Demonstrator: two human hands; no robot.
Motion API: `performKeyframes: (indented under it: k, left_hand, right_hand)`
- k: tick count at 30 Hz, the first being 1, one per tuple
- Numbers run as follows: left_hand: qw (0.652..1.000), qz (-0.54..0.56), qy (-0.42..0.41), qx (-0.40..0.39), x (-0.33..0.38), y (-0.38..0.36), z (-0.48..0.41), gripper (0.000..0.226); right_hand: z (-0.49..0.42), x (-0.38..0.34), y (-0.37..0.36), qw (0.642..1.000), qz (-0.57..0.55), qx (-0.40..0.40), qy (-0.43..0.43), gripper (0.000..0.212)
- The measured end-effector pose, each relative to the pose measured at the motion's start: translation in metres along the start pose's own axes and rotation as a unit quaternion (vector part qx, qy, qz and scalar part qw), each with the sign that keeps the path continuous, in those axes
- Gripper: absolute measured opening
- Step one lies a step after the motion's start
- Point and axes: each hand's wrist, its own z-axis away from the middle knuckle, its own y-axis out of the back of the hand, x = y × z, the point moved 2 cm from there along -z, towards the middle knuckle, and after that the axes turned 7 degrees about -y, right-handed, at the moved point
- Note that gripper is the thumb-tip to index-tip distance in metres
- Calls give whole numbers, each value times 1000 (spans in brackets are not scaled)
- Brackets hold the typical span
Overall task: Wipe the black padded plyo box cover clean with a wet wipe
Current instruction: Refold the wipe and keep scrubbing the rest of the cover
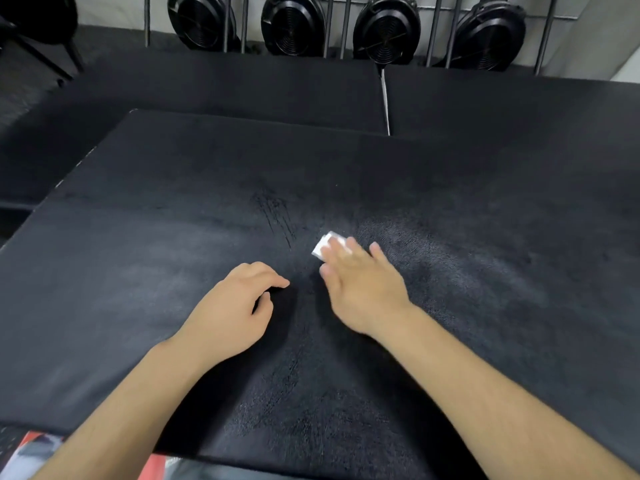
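The black padded plyo box cover (173,258) fills most of the view, its top dusty grey in patches with dark streaks near the middle. My right hand (363,282) lies flat on it with straight fingers, pressing a small folded white wet wipe (327,244) onto the surface; only the wipe's far corner shows past my fingertips. My left hand (235,306) rests on the cover just left of the right hand, fingers loosely curled and holding nothing.
More black padded boxes (242,88) stand behind, split by a narrow gap with a white strip (385,98). Several black round weight plates (291,22) hang on a metal rack along the back wall. A red and white patch (34,448) shows at the bottom left.
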Motion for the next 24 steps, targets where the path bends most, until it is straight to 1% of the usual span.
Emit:
performKeyframes:
  k: [1, 2, 3, 5, 6, 8, 9, 10, 11, 13, 14, 16, 18, 19, 22, 24]
  left_hand:
    - [1000, -11, -3, -2, 0, 1, -4, 37]
    - [1000, -21, -9, -3, -1, 1, -8, 37]
    - [999, -37, -18, -2, -2, 1, -14, 36]
    - [995, -93, -31, 1, -6, 0, -25, 38]
    - [994, -110, -27, -4, -9, -1, -30, 43]
    - [994, -108, 8, -21, -11, -3, -37, 60]
    - [994, -99, 25, -32, -12, -5, -38, 64]
    - [994, -101, 29, -38, -13, -7, -38, 65]
    - [993, -106, 26, -37, -15, -9, -37, 65]
    - [994, -103, 27, -36, -19, -9, -36, 66]
    - [993, -101, 32, -43, -20, -9, -36, 67]
    - [993, -98, 36, -50, -23, -8, -38, 70]
    - [993, -99, 41, -52, -21, -6, -40, 71]
    - [993, -105, 39, -47, -22, -5, -42, 71]
    - [988, -150, 12, -31, -24, 3, -59, 71]
    - [986, -165, -3, -16, -30, 12, -79, 75]
  right_hand:
    - [-7, 3, 3, 1000, 10, 10, -22, 47]
    - [-8, -3, 2, 999, 11, 23, -22, 46]
    - [-1, -17, -2, 1000, 6, 18, 3, 46]
    - [17, -37, -13, 996, 20, -3, 82, 52]
    - [13, -30, -11, 996, 25, -2, 88, 50]
    - [-14, -4, 0, 1000, 11, 18, 23, 45]
    - [-21, 2, 4, 1000, 13, 19, -12, 46]
    - [-22, 1, 4, 999, 18, 23, -22, 47]
    - [-18, -8, 0, 1000, 20, 22, -2, 48]
    - [-5, -24, -10, 997, 28, -10, 65, 50]
    - [-8, -18, -9, 997, 25, -16, 76, 49]
    - [-35, 6, 4, 999, 16, 17, 33, 46]
    - [-46, 10, 12, 998, 41, 44, -19, 49]
    - [-42, 2, 9, 998, 50, 46, -11, 50]
    - [-36, -16, -3, 997, 46, -2, 60, 54]
    - [-63, -10, 8, 998, 29, -8, 49, 51]
